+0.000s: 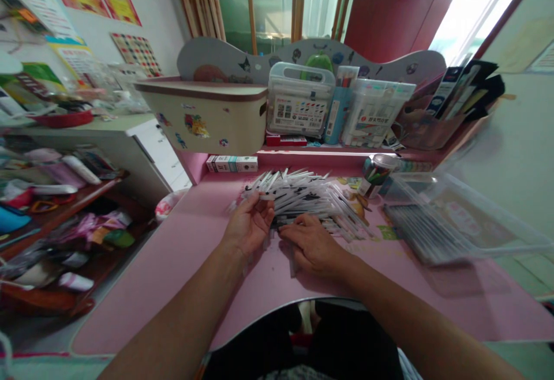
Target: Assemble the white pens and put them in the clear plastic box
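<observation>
A loose heap of slim white and clear pens [303, 192], some with black parts, is spread on the pink desk [173, 276]. At the heap's near left edge, my left hand [249, 224] is turned palm up, its fingers curled and a slim white pen [267, 197] pinched at the fingertips. My right hand [315, 246] lies palm down at the heap's near edge, fingers bent and pressed together. What those fingers grip is hidden; a translucent strip shows beneath them.
To the right a clear plastic box [480, 218] stands, with a row of grey sticks on its left side. Behind the heap are a can [378, 172] and a small carton [232, 164]. The shelf above bears a cream bin [208, 117] and marker cases [298, 109].
</observation>
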Tool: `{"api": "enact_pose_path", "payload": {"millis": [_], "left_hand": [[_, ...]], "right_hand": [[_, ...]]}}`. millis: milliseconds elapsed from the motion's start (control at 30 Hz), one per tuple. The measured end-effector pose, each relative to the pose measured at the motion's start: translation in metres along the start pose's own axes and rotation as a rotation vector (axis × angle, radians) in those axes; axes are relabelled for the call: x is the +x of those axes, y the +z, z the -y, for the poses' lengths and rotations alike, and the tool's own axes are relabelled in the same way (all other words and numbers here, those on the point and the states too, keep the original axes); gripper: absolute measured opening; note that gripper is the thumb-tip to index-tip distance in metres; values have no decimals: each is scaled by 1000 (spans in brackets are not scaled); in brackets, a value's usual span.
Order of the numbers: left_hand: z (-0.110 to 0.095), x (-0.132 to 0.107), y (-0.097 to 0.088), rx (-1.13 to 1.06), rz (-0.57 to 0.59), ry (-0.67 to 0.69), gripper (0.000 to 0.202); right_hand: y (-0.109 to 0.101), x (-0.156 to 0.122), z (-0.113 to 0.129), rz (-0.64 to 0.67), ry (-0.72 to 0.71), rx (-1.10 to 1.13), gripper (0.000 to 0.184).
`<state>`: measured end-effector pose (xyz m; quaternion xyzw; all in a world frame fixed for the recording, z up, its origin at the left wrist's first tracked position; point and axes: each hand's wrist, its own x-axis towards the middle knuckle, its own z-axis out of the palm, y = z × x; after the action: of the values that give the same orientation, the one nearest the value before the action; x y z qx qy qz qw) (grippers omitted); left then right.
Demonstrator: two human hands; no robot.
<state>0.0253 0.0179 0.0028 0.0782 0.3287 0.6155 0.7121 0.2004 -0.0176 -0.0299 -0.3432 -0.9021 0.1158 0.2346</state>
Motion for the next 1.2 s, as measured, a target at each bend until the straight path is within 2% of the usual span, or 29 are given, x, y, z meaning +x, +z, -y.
{"api": "enact_pose_path", "payload": {"millis": [133, 267, 367, 633, 900, 1067, 1200], "left_hand": [[0, 0, -2, 7, 11, -3, 29], [0, -1, 0, 16, -1, 0, 30], [0, -2, 2, 21, -18, 4, 30], [0, -2, 0, 17, -4, 6, 28], [1, -3, 1, 27, -20, 18, 26], [1, 0, -1, 41, -8, 15, 23], [4, 0, -4, 109, 26, 25, 17]], "right_hand": [[0, 1, 3, 17, -26, 18, 18], [2, 1, -4, -58, -42, 124, 27], [4, 1, -7, -84, -57, 85, 28], [-6, -1, 13, 79, -131, 18, 16], [-6, -2, 19, 133, -209, -10, 12], [-3, -2, 16, 94, -237, 40, 15], [-4, 0, 3, -34, -169, 165, 15]]}}
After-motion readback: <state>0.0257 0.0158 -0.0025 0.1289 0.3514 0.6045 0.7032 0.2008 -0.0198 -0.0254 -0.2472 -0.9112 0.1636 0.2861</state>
